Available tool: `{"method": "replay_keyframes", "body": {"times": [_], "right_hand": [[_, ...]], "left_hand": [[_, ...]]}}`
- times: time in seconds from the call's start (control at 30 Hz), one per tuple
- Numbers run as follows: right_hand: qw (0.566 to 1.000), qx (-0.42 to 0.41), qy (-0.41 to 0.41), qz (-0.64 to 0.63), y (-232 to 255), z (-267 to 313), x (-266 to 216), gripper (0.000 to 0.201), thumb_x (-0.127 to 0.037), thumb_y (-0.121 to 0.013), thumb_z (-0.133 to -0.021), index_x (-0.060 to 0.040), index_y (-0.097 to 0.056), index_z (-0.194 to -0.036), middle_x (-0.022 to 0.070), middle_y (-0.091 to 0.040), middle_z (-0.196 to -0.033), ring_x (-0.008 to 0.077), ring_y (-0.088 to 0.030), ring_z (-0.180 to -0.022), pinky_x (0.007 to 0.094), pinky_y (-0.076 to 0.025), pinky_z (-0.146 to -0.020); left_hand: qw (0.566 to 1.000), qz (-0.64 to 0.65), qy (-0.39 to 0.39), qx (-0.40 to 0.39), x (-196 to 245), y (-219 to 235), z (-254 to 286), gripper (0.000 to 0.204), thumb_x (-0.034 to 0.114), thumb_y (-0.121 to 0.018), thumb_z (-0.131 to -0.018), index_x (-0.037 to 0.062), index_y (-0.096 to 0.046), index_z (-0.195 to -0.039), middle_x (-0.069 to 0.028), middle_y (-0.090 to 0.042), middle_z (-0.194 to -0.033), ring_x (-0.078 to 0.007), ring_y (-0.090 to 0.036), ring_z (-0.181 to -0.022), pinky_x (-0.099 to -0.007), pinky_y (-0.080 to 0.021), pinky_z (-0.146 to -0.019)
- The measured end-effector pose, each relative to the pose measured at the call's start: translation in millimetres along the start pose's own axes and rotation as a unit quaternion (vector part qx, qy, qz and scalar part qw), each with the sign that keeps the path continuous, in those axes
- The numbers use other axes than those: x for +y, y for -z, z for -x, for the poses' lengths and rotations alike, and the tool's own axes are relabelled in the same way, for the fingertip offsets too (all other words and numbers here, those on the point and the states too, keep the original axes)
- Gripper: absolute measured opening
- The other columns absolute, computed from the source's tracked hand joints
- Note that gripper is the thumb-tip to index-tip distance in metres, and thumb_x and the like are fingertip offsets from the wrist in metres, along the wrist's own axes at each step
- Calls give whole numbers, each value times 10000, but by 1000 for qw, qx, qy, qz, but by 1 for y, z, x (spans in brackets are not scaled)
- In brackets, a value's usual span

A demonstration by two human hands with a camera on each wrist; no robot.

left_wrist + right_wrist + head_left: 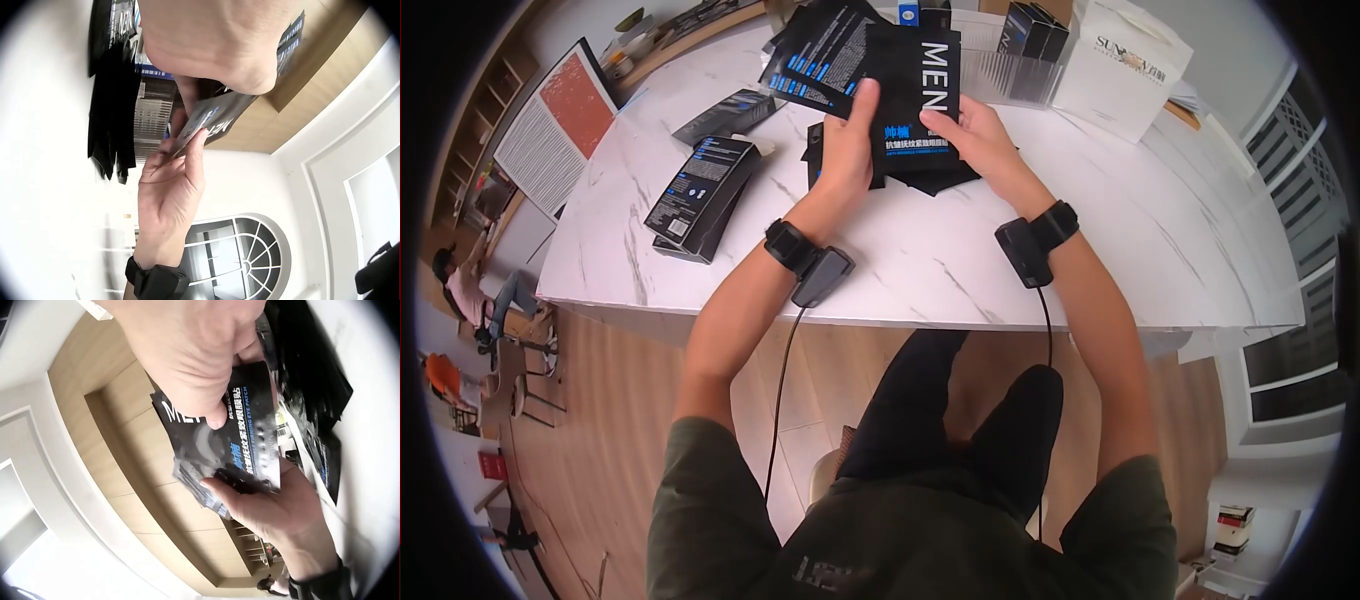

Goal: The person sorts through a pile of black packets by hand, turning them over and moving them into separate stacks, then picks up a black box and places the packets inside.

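My left hand (pixel 849 140) grips a fan of black eye patch packets (pixel 815 75) printed with blue and white text, thumb on top. The right hand (pixel 988 148) pinches a black eye patch packet (pixel 912 75) with large white "MEN" lettering between thumb and fingers. This packet overlaps the fan, and both hands hold them above the table. Up close in the right wrist view, the front packet (pixel 209 440) shows a pale curved patch picture, with more packets layered behind it. Under the hands lies a pile of black packets (pixel 940 182), partly hidden.
Black boxes (pixel 703 195) lie stacked on the left of the marble-patterned table (pixel 920 270), with another box (pixel 725 115) behind them. Along the back stand a clear ribbed organizer (pixel 1005 78), more black boxes (pixel 1035 35) and a white paper bag (pixel 1122 68). A propped panel (pixel 555 130) leans at far left.
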State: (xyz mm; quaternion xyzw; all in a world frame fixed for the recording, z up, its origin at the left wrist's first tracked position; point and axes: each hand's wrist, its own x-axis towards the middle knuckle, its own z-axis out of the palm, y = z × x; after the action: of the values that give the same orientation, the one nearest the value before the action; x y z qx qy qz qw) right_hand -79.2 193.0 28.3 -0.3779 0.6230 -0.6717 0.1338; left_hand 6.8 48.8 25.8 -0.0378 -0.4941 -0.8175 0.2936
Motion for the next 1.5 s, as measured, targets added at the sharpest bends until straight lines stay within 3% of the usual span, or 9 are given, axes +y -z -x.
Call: {"method": "replay_keyframes", "body": {"times": [0.27, 0.43, 0.97, 1.07, 1.17, 1.27, 1.37, 1.43, 1.5], "right_hand": [[884, 349, 245, 190, 52, -21, -2, 217, -146, -594, -858, 44, -589, -961, 142, -657, -799, 190, -594, -712, 322, -479, -672], [805, 320, 348, 359, 57, -24, 2, 347, -1, -449, -868, 27, -554, -1197, 159, -507, -1279, 317, -479, -1129, 387, -367, -984], [764, 252, 411, 430, 34, -12, -9, 487, 81, -456, -841, -47, -485, -1311, 178, -371, -1409, 361, -378, -1254, 403, -286, -1054], [771, 254, 385, 438, 37, -18, 4, 406, -10, -485, -863, -28, -534, -1265, 221, -409, -1372, 372, -426, -1218, 413, -339, -1013], [860, 29, 153, 487, 32, -16, 38, 355, -148, -444, -921, -22, -547, -1236, 244, -509, -1263, 394, -501, -1136, 422, -392, -955], [894, 9, 128, 429, 33, -16, 31, 437, -318, -373, -962, 1, -559, -1195, 240, -591, -1138, 414, -549, -1048, 434, -431, -897], [988, 88, 97, 86, 32, -16, 13, 518, -405, -374, -975, 37, -553, -1177, 180, -649, -1052, 291, -618, -942, 364, -471, -832], [989, 68, 27, -126, 32, -14, -1, 461, -360, -508, -946, 31, -537, -1190, 129, -650, -1033, 186, -619, -895, 300, -481, -801], [996, 27, 63, -48, 18, -13, 0, 455, -325, -589, -905, 31, -533, -1183, 121, -647, -1042, 184, -619, -894, 294, -482, -798]], "left_hand": [[994, -20, -67, 78, -3, 25, -20, 295, 171, -619, -895, 50, -530, -1149, -65, -613, -1078, -159, -628, -921, -325, -543, -762], [993, -23, -83, 78, -5, 22, -21, 306, 77, -645, -858, 13, -530, -1135, -83, -614, -1062, -172, -632, -900, -314, -550, -769], [990, -23, -100, 98, -3, 24, -21, 342, 95, -688, -829, -36, -554, -1115, -87, -623, -1061, -146, -595, -917, -275, -474, -834], [991, -13, -97, 96, 0, 21, -19, 338, 83, -696, -819, -40, -559, -1103, -89, -627, -1044, -149, -600, -907, -278, -480, -832], [989, -7, -124, 78, 0, 17, -18, 344, 70, -708, -805, -44, -565, -1096, -94, -633, -1035, -155, -609, -898, -280, -489, -828], [994, -29, -96, 51, 2, 14, -13, 360, 65, -724, -787, -41, -571, -1096, -96, -638, -1036, -157, -618, -894, -280, -500, -824], [998, -51, -45, 17, 1, 13, -10, 384, 75, -741, -770, -40, -574, -1096, -96, -643, -1043, -154, -624, -899, -286, -508, -826], [996, -91, -25, 1, 1, 10, -7, 395, 80, -744, -766, -29, -574, -1106, -94, -643, -1047, -151, -623, -917, -289, -505, -836], [995, -99, -21, -27, -2, 9, -7, 409, 70, -730, -783, -14, -553, -1142, -92, -631, -1070, -158, -621, -933, -293, -516, -830]]}}
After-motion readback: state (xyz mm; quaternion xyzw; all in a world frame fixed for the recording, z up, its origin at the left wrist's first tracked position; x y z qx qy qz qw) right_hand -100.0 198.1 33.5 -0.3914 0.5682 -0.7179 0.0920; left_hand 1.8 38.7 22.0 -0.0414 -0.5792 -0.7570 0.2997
